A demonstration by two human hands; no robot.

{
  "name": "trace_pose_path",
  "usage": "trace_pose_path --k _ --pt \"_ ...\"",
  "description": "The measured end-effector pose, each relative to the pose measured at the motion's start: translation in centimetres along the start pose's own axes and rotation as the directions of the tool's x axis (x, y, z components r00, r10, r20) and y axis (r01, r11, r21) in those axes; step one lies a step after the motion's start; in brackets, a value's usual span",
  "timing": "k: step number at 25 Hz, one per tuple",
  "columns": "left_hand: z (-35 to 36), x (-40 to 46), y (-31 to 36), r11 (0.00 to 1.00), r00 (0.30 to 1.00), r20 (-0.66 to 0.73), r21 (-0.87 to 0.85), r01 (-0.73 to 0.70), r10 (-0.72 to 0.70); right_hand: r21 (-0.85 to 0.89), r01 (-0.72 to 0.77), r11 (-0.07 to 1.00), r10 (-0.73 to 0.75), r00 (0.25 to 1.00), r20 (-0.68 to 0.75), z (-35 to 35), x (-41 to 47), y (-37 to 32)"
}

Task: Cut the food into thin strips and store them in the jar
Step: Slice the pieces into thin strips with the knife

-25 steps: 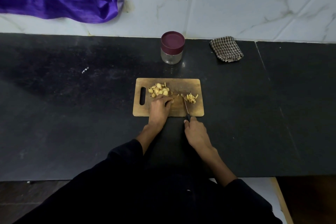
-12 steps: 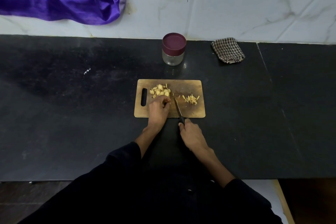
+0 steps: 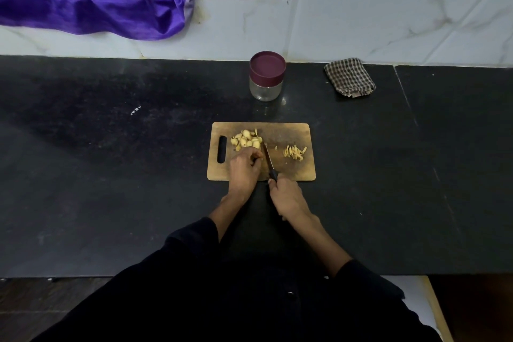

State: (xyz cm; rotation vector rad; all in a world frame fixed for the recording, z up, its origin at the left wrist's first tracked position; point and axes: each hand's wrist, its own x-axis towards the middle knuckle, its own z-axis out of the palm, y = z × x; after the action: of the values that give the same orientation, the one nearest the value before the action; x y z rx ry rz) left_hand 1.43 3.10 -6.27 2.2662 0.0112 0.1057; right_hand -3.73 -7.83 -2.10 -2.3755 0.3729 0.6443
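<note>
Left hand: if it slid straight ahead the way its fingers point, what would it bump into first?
Probably the pile of uncut food pieces on the cutting board, which lies just beyond the left hand. The lidded jar stands farther back.

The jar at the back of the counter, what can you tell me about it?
The jar is small and round, of clear glass or plastic, closed by a wide maroon lid. It looks empty. It stands upright on the black counter near the white wall, beyond the wooden cutting board and apart from it. No hand touches it; a checked cloth lies off to one side.
</note>
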Motion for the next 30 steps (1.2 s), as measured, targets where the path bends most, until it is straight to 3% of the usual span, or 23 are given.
trace_pose_path --k 6,14,20,27,30 --pt "0.0 -0.1 0.0 1.0 1.0 0.008 0.005 0.002 -0.002 0.045 -0.09 0.995 0.093 0.994 -0.055 -1.3 -0.1 1.8" --pt "-0.1 -0.1 0.0 1.0 1.0 0.013 0.012 -0.022 0.022 -0.046 -0.031 0.998 0.03 0.999 -0.036 -1.6 -0.7 3.3" --pt "-0.3 -0.4 -0.1 0.999 0.999 0.03 0.014 -0.031 0.031 0.0 -0.002 1.0 0.002 0.997 -0.075 -1.9 -0.8 4.0" --pt "-1.0 -0.4 -0.4 0.991 0.998 0.059 -0.132 0.019 -0.011 0.013 0.041 0.999 -0.04 0.996 -0.076 -2.2 -0.4 4.1" --pt "-1.9 0.6 -0.5 0.982 0.996 -0.021 -0.169 0.079 -0.084 0.008 0.06 0.998 -0.059 0.994 -0.087 -2.2 0.1 3.6"
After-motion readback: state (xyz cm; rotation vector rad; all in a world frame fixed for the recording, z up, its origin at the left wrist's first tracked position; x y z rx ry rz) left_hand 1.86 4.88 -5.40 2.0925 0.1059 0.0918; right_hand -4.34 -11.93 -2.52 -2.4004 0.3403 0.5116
